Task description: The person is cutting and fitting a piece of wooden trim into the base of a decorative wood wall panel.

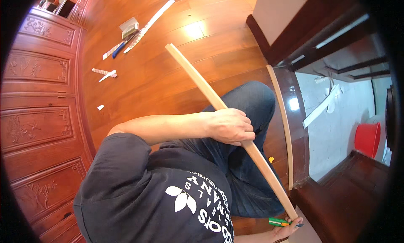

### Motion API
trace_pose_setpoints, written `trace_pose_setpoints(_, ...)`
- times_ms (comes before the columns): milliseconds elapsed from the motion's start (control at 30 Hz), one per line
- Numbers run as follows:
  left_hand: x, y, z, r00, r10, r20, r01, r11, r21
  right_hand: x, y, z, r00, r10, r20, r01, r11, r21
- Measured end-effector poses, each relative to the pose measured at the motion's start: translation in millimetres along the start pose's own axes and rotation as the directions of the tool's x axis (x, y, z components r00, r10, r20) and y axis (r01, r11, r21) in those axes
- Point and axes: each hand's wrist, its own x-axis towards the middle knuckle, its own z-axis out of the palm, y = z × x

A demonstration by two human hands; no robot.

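Observation:
A long, pale wooden strip (198, 78) runs diagonally from the upper middle down to the lower right, across my knee in blue jeans (248, 104). My left hand (229, 127) is closed around the strip near its middle. My right hand (286, 229) is at the bottom edge by the strip's lower end, holding a green tool (277, 221) that looks like a utility knife. Only part of that hand shows.
A second thin wooden strip (285, 125) lies along the dark wooden threshold (299, 129). White paper strips (147, 26), a blue tool (119, 49) and a small box (129, 27) lie on the wooden floor. Carved cabinet doors (35, 129) stand left; a red bucket (367, 137) sits right.

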Motion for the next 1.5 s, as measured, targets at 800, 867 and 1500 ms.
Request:
trace_pose_setpoints(800,-184,-208,56,0.572,-0.789,-0.224,0.820,0.555,0.139,-96,71,-61,0.862,0.506,0.028,-0.489,0.817,0.306)
trace_pose_setpoints(867,-184,-226,68,0.669,-0.699,-0.252,0.743,0.633,0.215,-118,86,-91,0.856,0.517,-0.010,-0.468,0.783,0.410)
trace_pose_setpoints(1500,-106,-345,184,0.918,-0.396,-0.002,0.390,0.902,0.183,-362,214,-71,0.438,0.766,-0.471,-0.707,0.617,0.345)
